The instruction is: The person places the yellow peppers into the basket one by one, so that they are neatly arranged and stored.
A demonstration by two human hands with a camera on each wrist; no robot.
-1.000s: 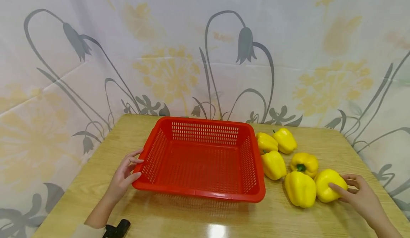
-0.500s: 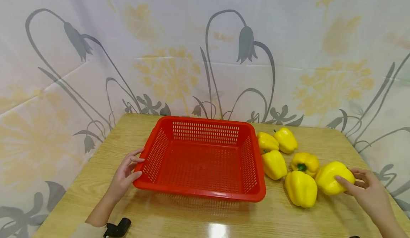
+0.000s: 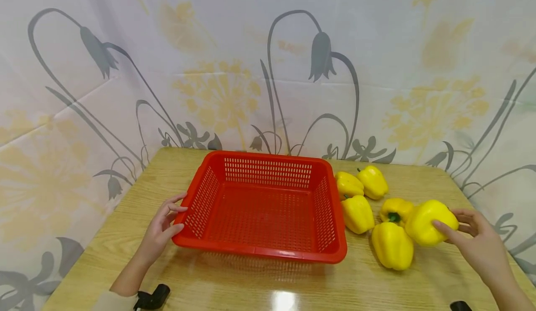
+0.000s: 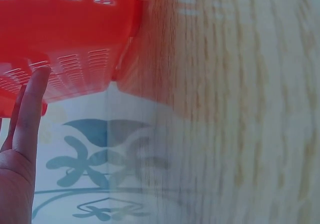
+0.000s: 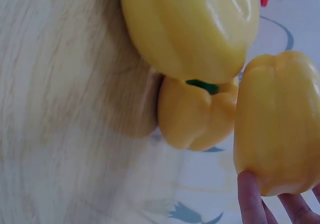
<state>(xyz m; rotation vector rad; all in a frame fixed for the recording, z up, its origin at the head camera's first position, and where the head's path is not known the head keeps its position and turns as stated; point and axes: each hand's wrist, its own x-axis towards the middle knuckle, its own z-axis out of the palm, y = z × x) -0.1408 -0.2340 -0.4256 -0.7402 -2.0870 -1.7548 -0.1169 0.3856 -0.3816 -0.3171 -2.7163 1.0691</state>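
Note:
Raised off the table at the right, a yellow bell pepper [image 3: 431, 222] is gripped between the thumb and fingers of my right hand [image 3: 479, 241]. In the right wrist view, fingers [image 5: 251, 199] hold its lower end. Just left of it stand another bell pepper [image 3: 392, 246] and, partly hidden behind, one with a green stem [image 3: 395, 208]. My left hand [image 3: 161, 225] touches the left rim of a red plastic basket [image 3: 259, 251], whose inside is bare. In the left wrist view a straight finger [image 4: 31, 108] lies against the basket's slotted outer wall.
More yellow bell peppers, one nearest the basket [image 3: 358, 214], lie along its right side. They rest on a wood-grain table [image 3: 234, 287]. A flower-printed cloth [image 3: 234, 69] hangs behind the table. Black straps and mounts [image 3: 159, 297] sit at the wrists.
My right hand has lifted the bell pepper up off the table, where it now overlaps the stemmed one behind. My left hand and the basket have stayed in place.

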